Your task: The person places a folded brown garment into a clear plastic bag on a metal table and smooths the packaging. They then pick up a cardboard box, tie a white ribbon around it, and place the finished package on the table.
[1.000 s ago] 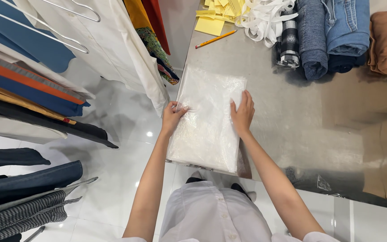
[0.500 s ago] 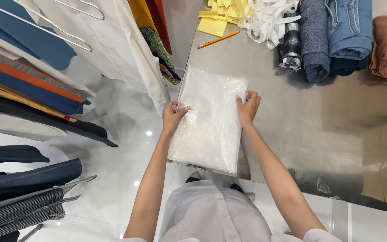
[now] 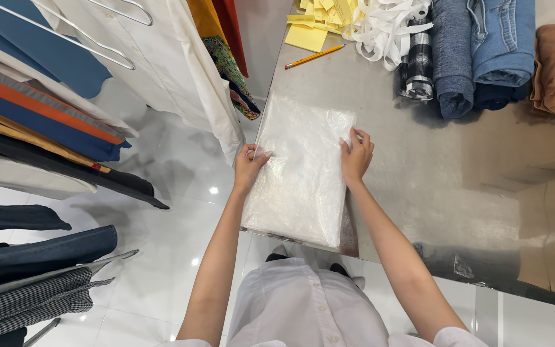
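A flat white garment sealed in a crinkled clear plastic bag [image 3: 303, 173] lies at the near left edge of the shiny grey metal desk [image 3: 431, 167]. The left hand [image 3: 249, 166] grips its left edge, fingers curled over the plastic; the right hand [image 3: 356, 154] rests on its right edge, fingers close together and pressing down. Beyond lie a yellow pencil [image 3: 314, 56], yellow paper notes [image 3: 309, 32] and folded blue denim clothes [image 3: 483, 51].

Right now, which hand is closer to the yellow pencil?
Right. The right hand rests on the clear plastic bag's right edge, below the yellow pencil and slightly right. The left hand grips the bag's left edge, lower and farther away.
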